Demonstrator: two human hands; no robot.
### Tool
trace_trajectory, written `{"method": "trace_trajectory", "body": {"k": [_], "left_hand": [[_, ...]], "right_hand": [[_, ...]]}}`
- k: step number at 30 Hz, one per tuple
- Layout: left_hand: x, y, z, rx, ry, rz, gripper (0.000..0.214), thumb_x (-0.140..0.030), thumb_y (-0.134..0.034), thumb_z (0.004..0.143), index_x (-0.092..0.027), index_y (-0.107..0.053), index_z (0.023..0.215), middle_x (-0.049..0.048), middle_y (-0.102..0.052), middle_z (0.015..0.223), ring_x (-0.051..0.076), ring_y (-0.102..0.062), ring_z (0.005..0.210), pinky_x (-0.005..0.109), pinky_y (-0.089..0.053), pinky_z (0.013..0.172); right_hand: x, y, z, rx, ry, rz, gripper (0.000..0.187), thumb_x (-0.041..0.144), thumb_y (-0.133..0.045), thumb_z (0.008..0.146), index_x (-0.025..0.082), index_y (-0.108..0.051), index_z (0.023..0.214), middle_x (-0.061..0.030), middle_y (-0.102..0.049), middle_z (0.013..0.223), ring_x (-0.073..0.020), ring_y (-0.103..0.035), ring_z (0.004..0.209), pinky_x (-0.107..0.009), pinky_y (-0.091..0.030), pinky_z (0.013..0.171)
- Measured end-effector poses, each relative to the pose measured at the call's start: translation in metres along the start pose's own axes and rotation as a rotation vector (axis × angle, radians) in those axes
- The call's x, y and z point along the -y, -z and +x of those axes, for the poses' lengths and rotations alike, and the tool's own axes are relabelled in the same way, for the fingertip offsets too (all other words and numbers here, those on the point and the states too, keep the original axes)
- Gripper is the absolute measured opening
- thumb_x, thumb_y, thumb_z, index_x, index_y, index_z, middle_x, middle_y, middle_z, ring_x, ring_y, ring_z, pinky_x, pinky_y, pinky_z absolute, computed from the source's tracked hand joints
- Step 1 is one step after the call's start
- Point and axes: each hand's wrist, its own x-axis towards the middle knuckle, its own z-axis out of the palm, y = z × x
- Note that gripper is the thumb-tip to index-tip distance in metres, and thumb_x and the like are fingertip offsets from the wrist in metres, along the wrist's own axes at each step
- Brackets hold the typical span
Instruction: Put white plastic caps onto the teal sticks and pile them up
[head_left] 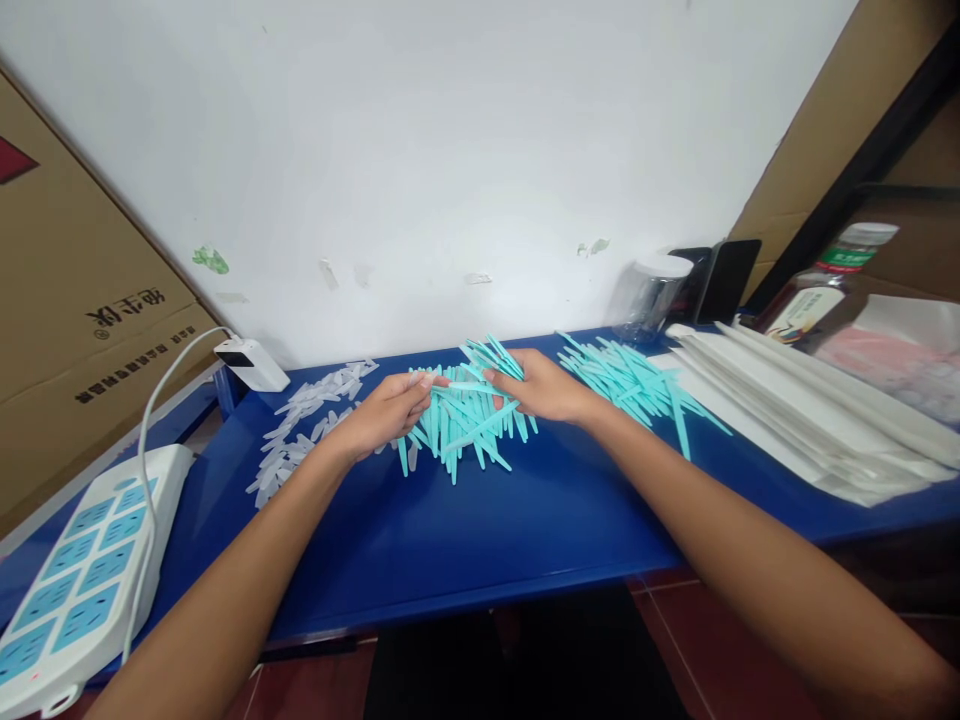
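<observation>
Left hand (386,410) and right hand (544,388) meet over the centre pile of thin teal plastic sticks (465,430) on the blue tabletop (480,530). Each pinches one end of a slim pale plastic stick (465,385), thumb and forefinger pressed together, stick level just above the pile. Other fingers curled. Scatter of small clear plastic caps (307,420) to the left, second teal stick pile (630,380) to the right, then stacked flat white sleeves (810,420). White power strip (82,570) at near-left edge

Two heaps of thin teal plastic sticks (465,420) are seen, one heap of small clear plastic caps (307,420), and one white power strip (82,560).
</observation>
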Motion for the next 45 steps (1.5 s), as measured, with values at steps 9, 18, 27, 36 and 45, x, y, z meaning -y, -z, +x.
{"method": "trace_trajectory", "body": {"k": [9, 18, 27, 36, 45], "left_hand": [[-0.003, 0.001, -0.003, 0.051, -0.097, 0.137, 0.037, -0.058, -0.051, 0.102, -0.023, -0.043, 0.097, -0.0065, -0.048, 0.065, 0.008, -0.028, 0.049, 0.02, -0.023, 0.045], [-0.006, 0.007, -0.004, 0.013, -0.182, 0.323, 0.044, -0.056, -0.052, 0.101, -0.019, -0.052, 0.078, -0.0032, -0.05, 0.063, 0.01, -0.039, 0.053, 0.023, -0.033, 0.051], [-0.007, 0.016, -0.002, 0.078, -0.195, 0.53, 0.047, -0.056, -0.047, 0.102, -0.017, -0.072, 0.091, 0.0019, -0.058, 0.075, 0.014, -0.046, 0.061, 0.025, -0.034, 0.055], [-0.005, 0.022, -0.004, 0.131, -0.248, 0.66, 0.045, -0.051, -0.038, 0.106, -0.019, -0.058, 0.081, 0.0007, -0.05, 0.075, 0.016, -0.045, 0.068, 0.027, -0.035, 0.064], [-0.008, 0.018, -0.003, 0.131, -0.26, 0.605, 0.045, -0.053, -0.043, 0.105, -0.019, -0.059, 0.079, -0.0001, -0.048, 0.071, 0.016, -0.042, 0.064, 0.027, -0.034, 0.061]], "right_hand": [[0.003, 0.002, -0.002, 0.041, 0.005, 0.068, 0.031, 0.048, -0.067, 0.095, 0.019, -0.06, 0.103, -0.0029, -0.072, 0.08, -0.0118, -0.053, 0.053, -0.021, -0.043, 0.042], [0.002, 0.007, -0.002, 0.168, 0.088, 0.013, 0.037, 0.052, -0.068, 0.093, 0.018, -0.064, 0.106, -0.0038, -0.077, 0.084, -0.0097, -0.051, 0.04, -0.023, -0.043, 0.038], [0.006, 0.008, -0.004, 0.184, 0.079, -0.03, 0.038, 0.054, -0.067, 0.094, 0.017, -0.067, 0.105, -0.0051, -0.078, 0.085, -0.0095, -0.053, 0.041, -0.023, -0.045, 0.04], [0.011, 0.01, -0.006, 0.196, 0.083, -0.029, 0.035, 0.052, -0.069, 0.092, 0.018, -0.067, 0.099, -0.0045, -0.078, 0.086, -0.0094, -0.053, 0.041, -0.025, -0.047, 0.042], [0.01, 0.01, -0.007, 0.261, 0.067, -0.044, 0.038, 0.055, -0.066, 0.094, 0.017, -0.067, 0.095, -0.005, -0.078, 0.086, -0.01, -0.056, 0.044, -0.024, -0.047, 0.044]]}}
